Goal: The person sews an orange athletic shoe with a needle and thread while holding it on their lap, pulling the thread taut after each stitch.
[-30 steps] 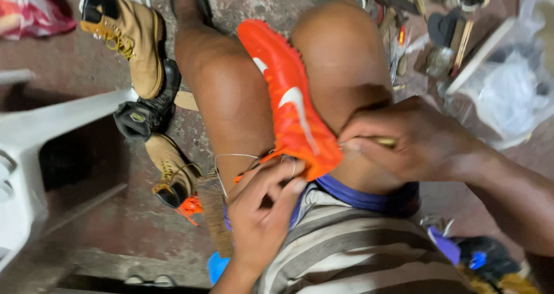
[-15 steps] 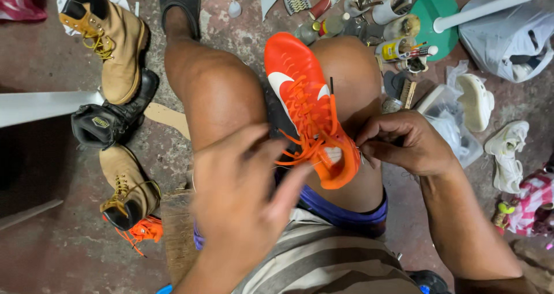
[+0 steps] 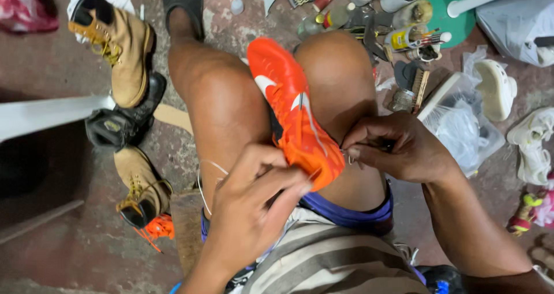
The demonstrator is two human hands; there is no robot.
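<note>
Dim, warm overhead light, soft shadows under the knees; hands slightly motion-blurred, edges bend with wide-angle distortion.

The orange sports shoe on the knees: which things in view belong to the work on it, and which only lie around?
In use:
- orange sports shoe with white marks, clamped between the knees
- left hand, gripping its near end
- right hand, pinching a thin metal tool at its edge
- pale thread

Lying about:
- two tan leather boots
- white clog
- bottles and brushes
</note>
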